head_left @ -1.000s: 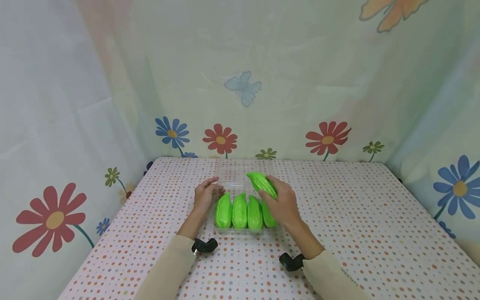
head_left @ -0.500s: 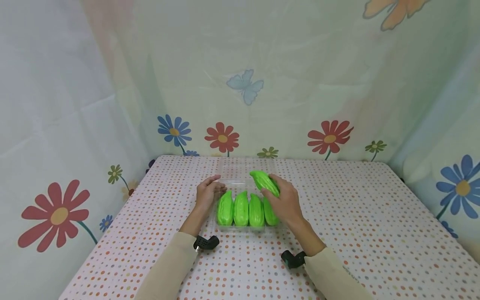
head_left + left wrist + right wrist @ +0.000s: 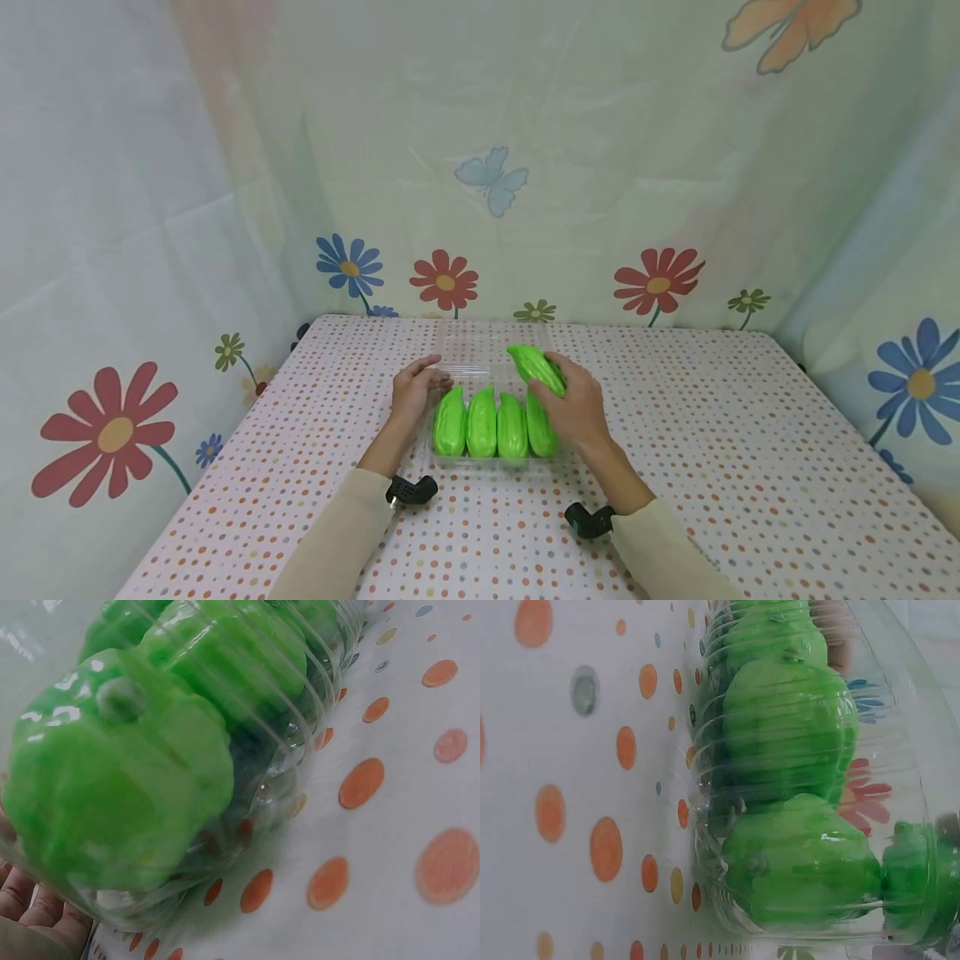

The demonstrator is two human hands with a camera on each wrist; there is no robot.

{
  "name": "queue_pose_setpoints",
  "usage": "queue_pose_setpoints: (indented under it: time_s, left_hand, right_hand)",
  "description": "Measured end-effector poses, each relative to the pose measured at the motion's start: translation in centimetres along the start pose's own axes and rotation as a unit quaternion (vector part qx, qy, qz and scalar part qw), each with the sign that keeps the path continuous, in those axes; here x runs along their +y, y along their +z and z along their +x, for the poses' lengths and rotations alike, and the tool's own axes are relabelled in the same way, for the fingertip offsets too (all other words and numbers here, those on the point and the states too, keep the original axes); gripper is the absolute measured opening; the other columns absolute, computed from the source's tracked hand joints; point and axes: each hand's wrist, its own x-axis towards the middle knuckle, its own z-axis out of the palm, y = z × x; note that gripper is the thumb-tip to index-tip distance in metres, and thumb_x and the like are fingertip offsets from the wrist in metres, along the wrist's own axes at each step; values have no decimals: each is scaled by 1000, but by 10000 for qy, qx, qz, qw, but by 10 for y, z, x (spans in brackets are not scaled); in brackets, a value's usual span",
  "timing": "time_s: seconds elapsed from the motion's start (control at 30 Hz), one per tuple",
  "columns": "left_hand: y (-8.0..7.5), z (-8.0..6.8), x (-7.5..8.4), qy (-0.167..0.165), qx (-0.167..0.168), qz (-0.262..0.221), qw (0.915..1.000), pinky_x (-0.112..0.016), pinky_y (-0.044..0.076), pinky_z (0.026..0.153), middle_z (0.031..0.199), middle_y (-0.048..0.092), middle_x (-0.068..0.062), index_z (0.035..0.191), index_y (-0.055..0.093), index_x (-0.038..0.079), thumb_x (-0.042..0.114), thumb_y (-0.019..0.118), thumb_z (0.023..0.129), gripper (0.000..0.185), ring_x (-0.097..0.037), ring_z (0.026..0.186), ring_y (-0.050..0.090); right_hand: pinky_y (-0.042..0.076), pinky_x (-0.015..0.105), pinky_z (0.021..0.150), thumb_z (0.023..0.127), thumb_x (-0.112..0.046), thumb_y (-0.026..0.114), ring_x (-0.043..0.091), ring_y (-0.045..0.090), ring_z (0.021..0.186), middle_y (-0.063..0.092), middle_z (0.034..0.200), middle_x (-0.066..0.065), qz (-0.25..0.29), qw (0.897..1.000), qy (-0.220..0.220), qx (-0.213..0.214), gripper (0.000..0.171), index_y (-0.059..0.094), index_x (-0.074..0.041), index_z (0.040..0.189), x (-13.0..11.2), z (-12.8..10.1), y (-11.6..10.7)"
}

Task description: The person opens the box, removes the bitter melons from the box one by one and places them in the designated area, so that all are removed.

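A clear plastic box [image 3: 491, 462] holds several bright green, ridged bitter melons [image 3: 482, 425] side by side, pointed tips facing away. My right hand [image 3: 577, 404] pinches another bitter melon [image 3: 536, 368] between thumb and fingers, tilted over the box's back right part, overlapping the rightmost one below. At the box's left side rests my left hand [image 3: 412, 390], its fingers loosely bent and holding nothing. Through the box wall, the left wrist view shows a bitter melon [image 3: 120, 787] up close, with fingers [image 3: 45, 907] beside the wall. The right wrist view shows stacked-looking green ends [image 3: 799, 862] behind the clear wall.
The box's transparent lid [image 3: 468, 337] lies folded back behind it. A polka-dot cloth [image 3: 712, 450] covers the table. Flower-printed curtains [image 3: 570, 192] close off the back and both sides. Each wrist carries a black camera [image 3: 411, 490].
My right hand has drifted slightly right with the bitter melon still in its grip. The left hand stays beside the box. The head view shifts a little.
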Motion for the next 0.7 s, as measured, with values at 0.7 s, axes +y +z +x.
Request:
queue_pose_setpoints:
  time_s: [0.7]
  left_hand:
    - [1, -1, 4, -122, 70, 89, 9999, -41, 60, 89, 88, 71, -13, 136, 57, -7, -1, 53, 93, 43, -23, 83, 73]
  right_hand:
    - [50, 55, 99, 98, -27, 63, 40, 59, 120, 58, 138, 25, 105, 9977, 654, 160, 57, 48, -2, 147, 13, 8, -14]
